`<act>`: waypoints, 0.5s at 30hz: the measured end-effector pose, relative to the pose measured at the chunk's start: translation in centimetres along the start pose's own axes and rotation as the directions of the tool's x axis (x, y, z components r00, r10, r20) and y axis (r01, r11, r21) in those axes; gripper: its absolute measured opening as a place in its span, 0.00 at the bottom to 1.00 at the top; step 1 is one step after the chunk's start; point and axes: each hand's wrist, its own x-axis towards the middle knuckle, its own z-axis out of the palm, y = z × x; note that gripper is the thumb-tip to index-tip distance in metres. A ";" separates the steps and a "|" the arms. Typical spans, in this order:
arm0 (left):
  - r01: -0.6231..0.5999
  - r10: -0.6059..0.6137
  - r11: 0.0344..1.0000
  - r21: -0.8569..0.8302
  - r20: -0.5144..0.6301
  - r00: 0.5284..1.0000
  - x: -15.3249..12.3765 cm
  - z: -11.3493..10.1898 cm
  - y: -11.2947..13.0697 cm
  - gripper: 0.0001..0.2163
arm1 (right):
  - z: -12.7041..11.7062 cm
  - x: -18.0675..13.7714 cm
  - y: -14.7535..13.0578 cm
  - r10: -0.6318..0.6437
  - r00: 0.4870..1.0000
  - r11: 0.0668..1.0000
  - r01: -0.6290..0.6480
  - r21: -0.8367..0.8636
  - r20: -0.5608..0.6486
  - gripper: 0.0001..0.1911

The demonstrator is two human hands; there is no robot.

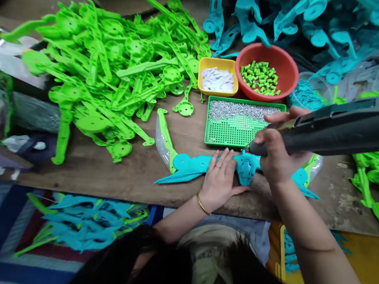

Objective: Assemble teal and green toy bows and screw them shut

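A blue and green toy bow [190,163] lies on the wooden table, its curved green ends reaching out to both sides. My left hand [219,176] lies flat across its blue body, fingers stretched out, left of the raised centre piece [246,167]. Gripped in my right hand [277,152] is a dark power screwdriver [345,123]. Its narrow end points left and down above the bow, by the centre piece; whether it touches cannot be made out. My right hand and forearm hide part of the bow's right half.
Behind the bow stand a green tray [231,130] of screws, a yellow bin [201,85] of white pieces and a red bowl [291,76] of small green parts. Green parts [98,75] pile up at left, blue parts [315,20] at back right. More assemblies [84,221] lie below the table edge.
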 end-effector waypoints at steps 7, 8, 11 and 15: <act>-0.008 0.008 1.000 -0.023 -0.006 1.000 -0.2 0.1 -0.1 0.34 | -1.3 -2.3 0.6 0.030 0.997 0.998 -0.026 -0.053 0.070 0.20; -0.009 0.009 1.000 -0.013 -0.008 1.000 -0.2 0.1 0.0 0.34 | -1.3 -2.6 1.1 0.045 0.996 0.997 -0.040 -0.067 0.072 0.20; -0.006 0.007 1.000 0.027 -0.026 1.000 -0.3 0.2 0.1 0.32 | -1.4 -3.6 2.2 0.129 0.989 0.983 -0.119 -0.141 0.065 0.19; 0.008 -0.007 0.999 0.033 -0.042 0.999 -0.2 0.3 0.2 0.31 | -1.4 -3.7 1.2 0.227 0.971 0.955 -0.206 -0.215 0.076 0.20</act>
